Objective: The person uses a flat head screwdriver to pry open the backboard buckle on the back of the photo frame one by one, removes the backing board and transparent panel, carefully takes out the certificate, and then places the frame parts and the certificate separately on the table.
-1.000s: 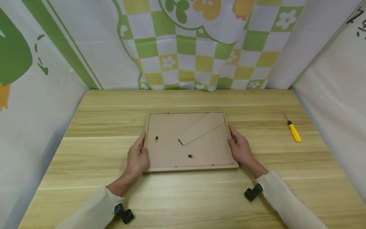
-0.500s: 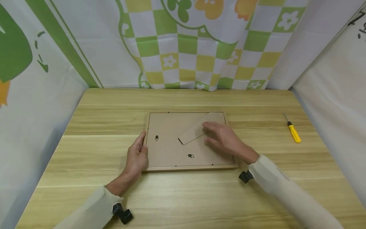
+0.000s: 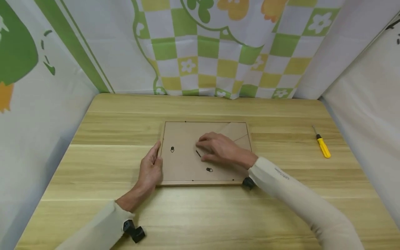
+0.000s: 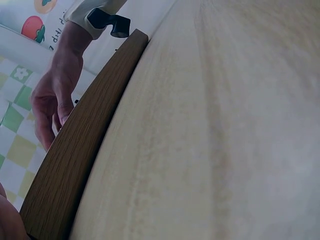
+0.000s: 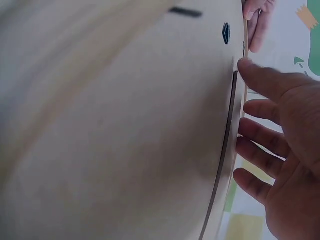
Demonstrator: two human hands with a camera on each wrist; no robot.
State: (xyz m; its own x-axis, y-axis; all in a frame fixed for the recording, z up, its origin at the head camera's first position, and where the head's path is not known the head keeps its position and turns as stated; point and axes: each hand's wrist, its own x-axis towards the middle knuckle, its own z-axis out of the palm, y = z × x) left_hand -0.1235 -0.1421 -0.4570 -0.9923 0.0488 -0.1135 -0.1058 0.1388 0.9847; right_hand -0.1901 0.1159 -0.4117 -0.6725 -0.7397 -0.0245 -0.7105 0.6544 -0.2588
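Note:
A picture frame [image 3: 181,168] lies face down on the table, its brown backing board up. My left hand [image 3: 150,170] grips its left edge, thumb on top. Over the board, my right hand [image 3: 220,147] spreads around the free end of the flat stand leg [image 3: 239,130], covering much of it. In the right wrist view its fingers [image 5: 262,155] are parted, with nothing pinched between them; whether the tips touch the board I cannot tell. Two small metal hanging rings [image 3: 209,169] sit on the backing. The left wrist view shows the frame's wooden side [image 4: 80,155].
A screwdriver [image 3: 323,146] with a yellow handle lies at the right of the wooden table [image 3: 103,159]. Behind the table hangs a green and yellow checked cloth [image 3: 206,66]. White cloth walls [image 3: 372,90] flank both sides.
My right hand has let go of the frame's right edge and moved left over the backing to the stand leg's free end. My left hand has stayed on the left edge.

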